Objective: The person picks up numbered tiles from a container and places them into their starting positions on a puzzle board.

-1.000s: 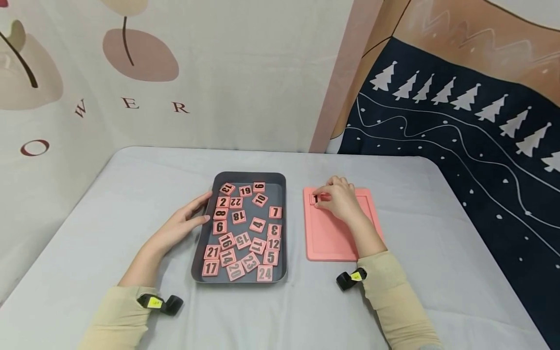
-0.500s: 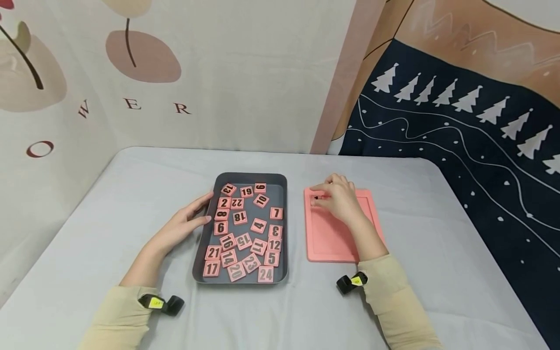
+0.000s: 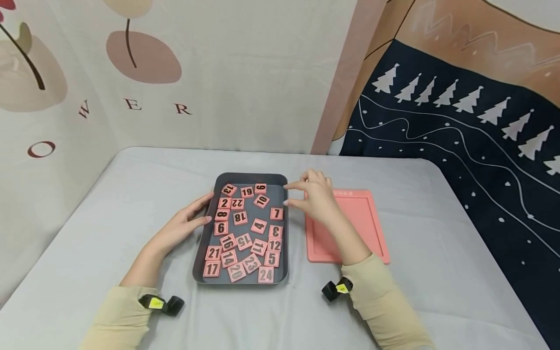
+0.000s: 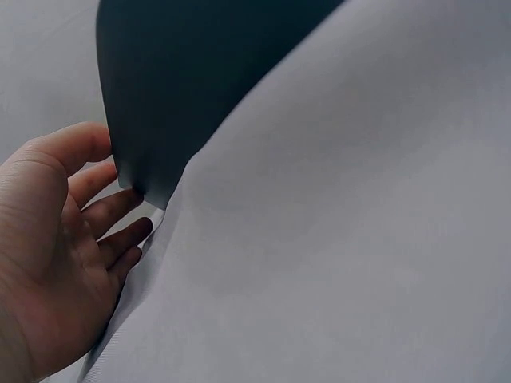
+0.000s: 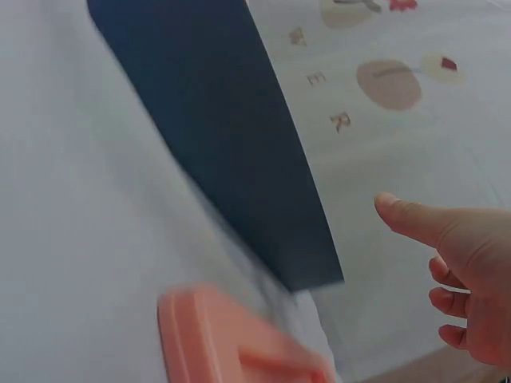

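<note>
A dark grey tray (image 3: 274, 186) holds several loose pink number tiles (image 3: 240, 218), turned in different directions. My left hand (image 3: 179, 226) rests at the tray's left side, its relaxed fingers and thumb against the outer wall; the left wrist view shows these fingers (image 4: 108, 211) by the dark wall. My right hand (image 3: 319, 197) is over the gap between tray and pink board (image 3: 365, 223), thumb and index finger spread with nothing between them, tips right at the tray's right rim. It hides the board's upper left corner, and the tile numbered 1 is out of sight.
White cloth covers the table (image 3: 153, 167). Behind it hangs a pale fabric backdrop (image 3: 262, 87) with printed letters, and at the right a dark cloth (image 3: 420, 131) with white trees. A wrist camera (image 3: 337, 289) sits on the right sleeve.
My right hand has let go of the tile numbered 1 at the board's upper left corner and moved left to the tray's rim. The left hand stays at the tray.
</note>
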`<state>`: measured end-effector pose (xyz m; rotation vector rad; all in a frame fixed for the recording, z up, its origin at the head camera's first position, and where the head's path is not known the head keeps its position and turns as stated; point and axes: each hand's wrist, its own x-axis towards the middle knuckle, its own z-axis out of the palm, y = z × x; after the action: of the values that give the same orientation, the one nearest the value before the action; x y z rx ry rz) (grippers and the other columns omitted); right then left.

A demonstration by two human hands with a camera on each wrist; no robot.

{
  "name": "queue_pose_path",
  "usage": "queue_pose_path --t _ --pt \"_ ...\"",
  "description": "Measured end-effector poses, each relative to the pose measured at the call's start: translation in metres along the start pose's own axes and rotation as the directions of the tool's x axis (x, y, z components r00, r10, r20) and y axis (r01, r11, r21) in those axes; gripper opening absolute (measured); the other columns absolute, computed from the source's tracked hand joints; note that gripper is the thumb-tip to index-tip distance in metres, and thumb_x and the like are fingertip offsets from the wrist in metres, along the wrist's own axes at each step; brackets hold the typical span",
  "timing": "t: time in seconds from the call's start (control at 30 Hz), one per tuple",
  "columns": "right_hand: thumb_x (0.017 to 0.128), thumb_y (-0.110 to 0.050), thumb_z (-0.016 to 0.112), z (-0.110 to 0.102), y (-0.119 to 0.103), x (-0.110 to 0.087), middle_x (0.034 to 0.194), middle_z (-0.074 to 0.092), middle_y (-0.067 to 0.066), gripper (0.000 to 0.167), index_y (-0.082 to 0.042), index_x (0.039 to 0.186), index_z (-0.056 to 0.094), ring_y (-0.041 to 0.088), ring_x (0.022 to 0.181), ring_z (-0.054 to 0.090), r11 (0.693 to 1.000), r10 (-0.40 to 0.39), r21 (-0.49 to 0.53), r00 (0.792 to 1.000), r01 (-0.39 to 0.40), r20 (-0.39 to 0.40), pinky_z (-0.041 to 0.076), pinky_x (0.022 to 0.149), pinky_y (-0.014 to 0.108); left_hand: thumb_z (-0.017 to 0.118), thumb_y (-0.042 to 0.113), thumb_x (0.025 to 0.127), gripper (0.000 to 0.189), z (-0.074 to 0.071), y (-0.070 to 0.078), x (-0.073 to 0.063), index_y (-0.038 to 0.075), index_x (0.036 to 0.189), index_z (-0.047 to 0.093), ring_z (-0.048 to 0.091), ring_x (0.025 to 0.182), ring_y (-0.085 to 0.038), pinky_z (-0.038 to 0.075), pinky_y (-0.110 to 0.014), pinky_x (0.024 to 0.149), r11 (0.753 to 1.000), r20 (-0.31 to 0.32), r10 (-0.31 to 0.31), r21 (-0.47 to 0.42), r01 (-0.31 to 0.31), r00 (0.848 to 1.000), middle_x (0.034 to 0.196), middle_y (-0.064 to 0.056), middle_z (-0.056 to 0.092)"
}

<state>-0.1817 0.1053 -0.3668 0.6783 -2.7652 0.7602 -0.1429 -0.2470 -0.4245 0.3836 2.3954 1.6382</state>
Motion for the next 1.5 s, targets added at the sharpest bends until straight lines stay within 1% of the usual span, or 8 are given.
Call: queue_pose_path --t 0.2,0.33,0.4,0.63,0.83,0.97,1.2,1.5 --pt "0.077 -0.039 0.079 0.011 -0.026 0.010 0.090 0.038 -0.002 0.034 -0.026 0.108 0.075 0.019 0.088 0.034 0.996 -0.065 -0.052 0.997 0.066 0.031 0.025 0.076 0.038 0.058 0.016 0.095 0.066 0.001 0.002 0.000 0.010 0.152 0.026 0.015 0.142 -0.036 0.008 -0.058 0.110 1.000 -0.007 0.002 0.002 -0.002 1.000 0.156 -0.015 0.020" --pt "0.077 -0.042 0.078 0.021 -0.042 0.017 0.089 0.035 -0.002 0.035 -0.028 0.109 0.074 0.019 0.087 0.032 0.993 -0.092 -0.064 0.992 0.098 0.082 0.024 0.075 0.037 0.058 0.016 0.095 0.066 0.001 0.002 0.000 0.011 0.152 0.026 0.015 0.142 -0.036 0.008 -0.058 0.110 1.000 -0.005 0.000 0.002 0.000 1.000 0.156 -0.015 0.020" --pt "0.077 -0.043 0.077 0.025 -0.049 0.020 0.090 0.036 -0.002 0.036 -0.028 0.110 0.074 0.018 0.088 0.033 0.992 -0.101 -0.064 0.989 0.109 0.110 0.024 0.076 0.037 0.058 0.016 0.095 0.066 0.001 0.002 -0.001 0.011 0.152 0.026 0.015 0.142 -0.037 0.008 -0.058 0.110 1.000 -0.004 0.000 0.001 0.000 1.000 0.156 -0.015 0.020" --pt "0.080 -0.047 0.074 0.039 -0.067 0.032 0.100 0.046 -0.005 0.036 -0.033 0.112 0.072 0.015 0.092 0.039 0.986 -0.118 -0.096 0.973 0.139 0.199 0.030 0.080 0.033 0.058 0.017 0.096 0.066 0.000 0.000 0.000 0.011 0.153 0.025 0.016 0.142 -0.036 0.009 -0.057 0.111 1.000 0.002 0.000 0.008 0.000 1.000 0.156 -0.014 0.020" --pt "0.080 -0.047 0.074 0.053 -0.079 0.043 0.103 0.047 -0.004 0.036 -0.032 0.113 0.072 0.014 0.093 0.040 0.985 -0.111 -0.104 0.963 0.140 0.245 0.030 0.079 0.032 0.057 0.017 0.096 0.065 0.000 -0.001 0.001 0.011 0.153 0.025 0.016 0.141 -0.037 0.010 -0.057 0.111 1.000 0.008 0.002 0.017 -0.002 1.000 0.156 -0.015 0.019" --pt "0.079 -0.047 0.075 0.062 -0.083 0.050 0.102 0.047 -0.005 0.038 -0.033 0.114 0.071 0.014 0.093 0.040 0.983 -0.100 -0.124 0.958 0.137 0.267 0.031 0.078 0.031 0.057 0.016 0.096 0.065 0.000 -0.001 0.001 0.012 0.153 0.025 0.015 0.142 -0.035 0.010 -0.057 0.111 1.000 0.010 -0.004 0.012 0.003 1.000 0.157 -0.013 0.020" --pt "0.080 -0.048 0.074 0.077 -0.083 0.058 0.103 0.048 -0.006 0.038 -0.034 0.115 0.070 0.013 0.094 0.039 0.980 -0.052 -0.168 0.953 0.105 0.297 0.031 0.080 0.031 0.057 0.018 0.096 0.066 0.001 -0.001 0.001 0.013 0.153 0.025 0.015 0.142 -0.035 0.009 -0.058 0.111 1.000 0.014 -0.011 0.014 0.010 1.000 0.157 -0.012 0.019" --pt "0.083 -0.048 0.070 0.086 -0.080 0.064 0.098 0.047 -0.006 0.038 -0.036 0.119 0.068 0.013 0.090 0.038 0.976 -0.014 -0.203 0.947 0.083 0.321 0.030 0.078 0.030 0.057 0.017 0.096 0.066 -0.001 -0.003 0.003 0.012 0.153 0.025 0.014 0.142 -0.034 0.007 -0.057 0.111 1.000 0.014 -0.002 -0.006 0.002 1.000 0.157 -0.012 0.019"
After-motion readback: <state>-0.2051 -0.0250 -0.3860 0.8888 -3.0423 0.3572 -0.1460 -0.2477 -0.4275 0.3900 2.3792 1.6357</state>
